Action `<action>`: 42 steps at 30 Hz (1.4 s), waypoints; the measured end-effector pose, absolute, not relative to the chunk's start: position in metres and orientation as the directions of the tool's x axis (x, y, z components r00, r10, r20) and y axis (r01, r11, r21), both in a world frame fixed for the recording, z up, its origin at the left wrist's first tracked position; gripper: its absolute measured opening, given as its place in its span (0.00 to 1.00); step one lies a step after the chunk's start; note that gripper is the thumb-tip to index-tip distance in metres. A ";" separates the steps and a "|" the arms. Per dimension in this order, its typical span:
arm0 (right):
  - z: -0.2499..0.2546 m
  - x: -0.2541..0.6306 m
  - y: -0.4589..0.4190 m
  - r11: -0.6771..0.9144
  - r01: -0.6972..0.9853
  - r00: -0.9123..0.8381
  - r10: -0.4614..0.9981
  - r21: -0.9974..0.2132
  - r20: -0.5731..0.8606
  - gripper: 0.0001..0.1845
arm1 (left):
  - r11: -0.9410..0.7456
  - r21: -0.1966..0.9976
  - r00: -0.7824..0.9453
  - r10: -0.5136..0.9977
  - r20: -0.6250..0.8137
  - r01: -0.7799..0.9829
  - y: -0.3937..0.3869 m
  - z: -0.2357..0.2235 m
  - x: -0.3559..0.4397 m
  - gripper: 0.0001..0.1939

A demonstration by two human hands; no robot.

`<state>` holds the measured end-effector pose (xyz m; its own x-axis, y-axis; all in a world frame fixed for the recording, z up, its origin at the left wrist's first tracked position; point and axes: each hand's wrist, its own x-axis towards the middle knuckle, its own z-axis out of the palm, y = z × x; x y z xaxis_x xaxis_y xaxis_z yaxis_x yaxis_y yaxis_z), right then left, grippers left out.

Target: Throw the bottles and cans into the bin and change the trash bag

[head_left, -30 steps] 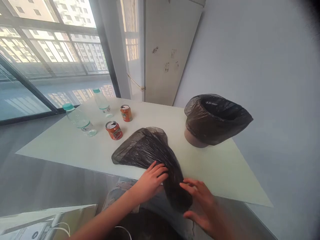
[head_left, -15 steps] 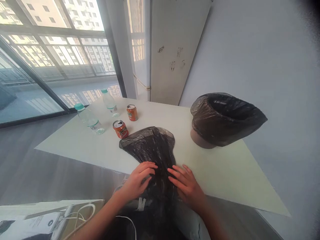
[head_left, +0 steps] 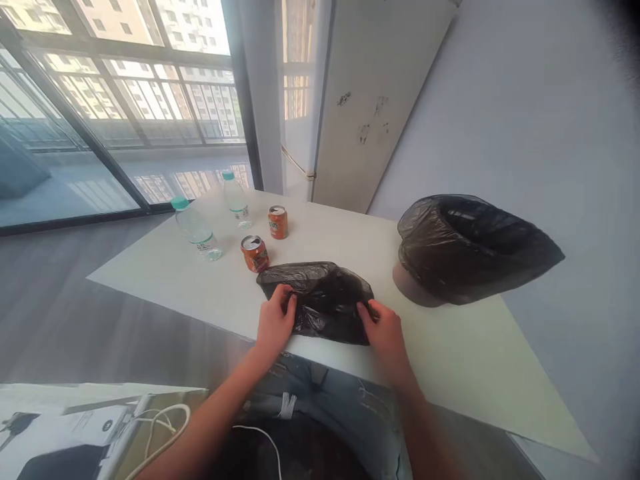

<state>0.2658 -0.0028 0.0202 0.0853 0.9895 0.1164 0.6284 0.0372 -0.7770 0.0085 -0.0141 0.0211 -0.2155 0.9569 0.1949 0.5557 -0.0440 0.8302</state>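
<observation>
A thin black plastic bag (head_left: 325,313) lies bunched near the front edge of the white table. My left hand (head_left: 277,317) pinches its left side between thumb and fingers. On the bag's right side, my right hand (head_left: 383,328) is closed on the plastic in the same way. Just beyond the bag's left corner stands an orange can (head_left: 255,254), its top opened. Another orange can (head_left: 278,223) is behind it. To the right, a second black bag (head_left: 480,260) is draped over a brownish bin (head_left: 413,287), its mouth gaping.
Two clear bottles with teal caps, a nearer bottle (head_left: 196,230) and a farther bottle (head_left: 236,200), stand on the left of the table (head_left: 165,280). A fridge (head_left: 370,113) is behind. At lower left are a box (head_left: 95,427) and a white cable (head_left: 175,417).
The bag's lower part, which hung toward my lap, is now gathered up on the table. Both hands moved forward and closed on its sides. The view shifted slightly.
</observation>
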 end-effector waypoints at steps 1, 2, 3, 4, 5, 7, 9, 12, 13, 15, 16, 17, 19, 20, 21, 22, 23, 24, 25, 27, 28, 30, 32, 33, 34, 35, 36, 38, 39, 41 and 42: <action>0.018 0.263 0.005 0.035 0.663 0.092 0.987 -0.748 0.128 0.26 | -0.013 0.806 -0.236 0.953 0.189 0.592 -0.010 0.018 0.006 0.07; 0.016 0.260 0.012 0.024 0.690 0.100 0.987 -0.724 0.128 0.24 | 0.023 0.775 -0.256 0.950 0.181 0.631 -0.008 0.015 0.003 0.07; 0.014 0.257 0.017 0.006 0.710 0.113 0.986 -0.704 0.123 0.21 | 0.058 0.741 -0.273 0.946 0.172 0.669 -0.007 0.011 0.000 0.07; 0.013 0.255 0.021 -0.013 0.723 0.127 0.985 -0.690 0.115 0.19 | 0.079 0.705 -0.282 0.943 0.176 0.705 -0.007 0.008 -0.004 0.09; 0.013 0.253 0.023 -0.024 0.730 0.134 0.985 -0.683 0.110 0.17 | 0.077 0.671 -0.279 0.939 0.199 0.738 -0.009 0.007 -0.007 0.10; 0.017 0.250 0.023 0.011 0.747 0.131 0.978 -0.665 0.163 0.20 | 0.020 0.603 -0.248 0.922 0.298 0.798 -0.017 0.010 -0.010 0.15; 0.026 0.245 0.019 0.118 0.779 0.113 0.940 -0.615 0.323 0.22 | -0.076 0.545 -0.205 0.876 0.436 0.835 -0.027 0.022 -0.008 0.20; 0.040 0.232 0.015 0.361 0.805 -0.084 0.855 -0.470 0.512 0.20 | -0.264 0.480 -0.044 0.841 0.540 0.837 -0.034 0.045 0.009 0.23; 0.042 0.227 0.015 0.442 0.792 -0.204 0.842 -0.421 0.500 0.20 | -0.339 0.449 0.057 0.845 0.532 0.827 -0.032 0.049 0.016 0.25; 0.039 0.217 0.020 0.554 0.762 -0.432 0.821 -0.335 0.374 0.25 | -0.434 0.379 0.251 0.860 0.445 0.817 -0.021 0.045 0.031 0.27; 0.035 0.214 0.023 0.572 0.767 -0.501 0.817 -0.292 0.284 0.28 | -0.444 0.344 0.308 0.871 0.384 0.827 -0.014 0.038 0.037 0.29; 0.030 0.211 0.027 0.570 0.783 -0.535 0.822 -0.251 0.196 0.31 | -0.432 0.313 0.333 0.886 0.323 0.846 -0.006 0.028 0.042 0.30; 0.017 0.209 0.034 0.548 0.815 -0.546 0.835 -0.188 0.070 0.34 | -0.390 0.266 0.332 0.913 0.238 0.881 0.006 0.006 0.044 0.32; 0.012 0.210 0.037 0.541 0.823 -0.543 0.839 -0.171 0.041 0.35 | -0.374 0.248 0.324 0.920 0.220 0.893 0.010 -0.004 0.044 0.33; 0.007 0.210 0.039 0.537 0.828 -0.540 0.841 -0.162 0.028 0.34 | -0.361 0.233 0.313 0.924 0.220 0.903 0.013 -0.013 0.042 0.33; 0.004 0.211 0.041 0.536 0.829 -0.539 0.842 -0.159 0.025 0.34 | -0.351 0.221 0.301 0.926 0.230 0.910 0.013 -0.018 0.040 0.34; 0.002 0.212 0.042 0.534 0.830 -0.537 0.843 -0.160 0.026 0.34 | -0.343 0.211 0.291 0.926 0.240 0.915 0.013 -0.021 0.038 0.34; 0.001 0.212 0.043 0.532 0.831 -0.535 0.845 -0.163 0.028 0.34 | -0.335 0.205 0.283 0.927 0.246 0.920 0.012 -0.022 0.036 0.33; 0.001 0.212 0.043 0.529 0.832 -0.533 0.846 -0.167 0.028 0.34 | -0.329 0.199 0.277 0.929 0.246 0.923 0.010 -0.022 0.035 0.33; 0.003 0.211 0.043 0.524 0.833 -0.529 0.848 -0.177 0.024 0.34 | -0.324 0.190 0.278 0.931 0.236 0.927 0.009 -0.018 0.034 0.32; 0.004 0.211 0.043 0.523 0.833 -0.529 0.849 -0.181 0.021 0.34 | -0.326 0.185 0.282 0.932 0.230 0.927 0.009 -0.017 0.034 0.32; 0.006 0.211 0.044 0.524 0.832 -0.531 0.847 -0.182 0.009 0.34 | -0.334 0.174 0.294 0.930 0.221 0.926 0.009 -0.015 0.033 0.32; 0.007 0.213 0.045 0.533 0.827 -0.541 0.841 -0.179 0.003 0.34 | -0.349 0.163 0.311 0.925 0.218 0.923 0.009 -0.015 0.031 0.32; 0.007 0.214 0.045 0.541 0.822 -0.549 0.836 -0.177 0.006 0.34 | -0.355 0.159 0.318 0.922 0.219 0.921 0.009 -0.014 0.030 0.31; 0.007 0.215 0.045 0.549 0.817 -0.556 0.831 -0.174 0.011 0.34 | -0.358 0.157 0.321 0.921 0.222 0.920 0.008 -0.014 0.028 0.31; 0.007 0.215 0.046 0.554 0.814 -0.560 0.828 -0.172 0.018 0.34 | -0.358 0.156 0.320 0.921 0.223 0.921 0.008 -0.013 0.027 0.31; 0.006 0.216 0.046 0.556 0.813 -0.561 0.827 -0.170 0.025 0.34 | -0.356 0.156 0.318 0.921 0.223 0.921 0.007 -0.013 0.026 0.32; 0.005 0.217 0.046 0.555 0.815 -0.558 0.829 -0.167 0.034 0.34 | -0.349 0.158 0.314 0.926 0.212 0.924 0.006 -0.010 0.025 0.33; 0.005 0.217 0.046 0.555 0.815 -0.557 0.830 -0.167 0.037 0.34 | -0.349 0.159 0.315 0.927 0.204 0.924 0.006 -0.010 0.025 0.33; 0.004 0.217 0.046 0.555 0.814 -0.558 0.829 -0.172 0.038 0.33 | -0.349 0.159 0.317 0.928 0.196 0.924 0.005 -0.009 0.025 0.33; 0.004 0.217 0.047 0.556 0.813 -0.558 0.829 -0.176 0.038 0.33 | -0.349 0.159 0.316 0.928 0.197 0.924 0.005 -0.009 0.025 0.33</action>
